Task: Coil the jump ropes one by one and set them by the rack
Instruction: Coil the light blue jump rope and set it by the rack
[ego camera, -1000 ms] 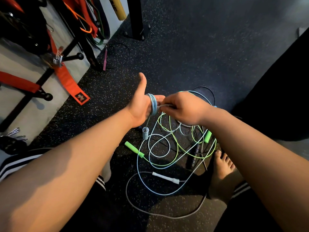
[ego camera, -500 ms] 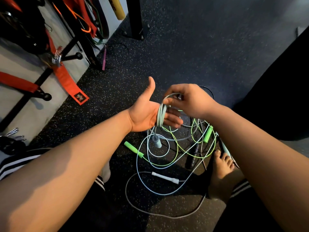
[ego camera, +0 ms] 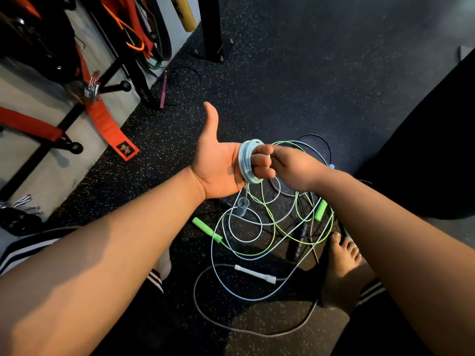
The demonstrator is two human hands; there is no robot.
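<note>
My left hand (ego camera: 218,163) is palm up with the thumb raised, and several turns of the light blue jump rope (ego camera: 245,160) are wound round its fingers. One blue handle (ego camera: 242,206) dangles just under the palm. My right hand (ego camera: 295,168) is closed on the same rope right beside the left fingertips. Below both hands lies a tangle on the floor: a green rope (ego camera: 282,227) with green handles (ego camera: 207,229), a white-handled grey rope (ego camera: 254,273) and a black-handled rope (ego camera: 298,242). A coiled black rope with a pink handle (ego camera: 163,91) lies by the rack (ego camera: 128,70).
The black rack at upper left carries red straps (ego camera: 108,119) and bands. A black upright post (ego camera: 209,27) stands at top centre. My bare right foot (ego camera: 341,263) rests by the tangle. A dark bulky object (ego camera: 424,150) fills the right side.
My right hand came down from above the left fingers to their tips, laying another turn of blue rope round them. The left thumb swung upright and the dangling handle shifted a little.
</note>
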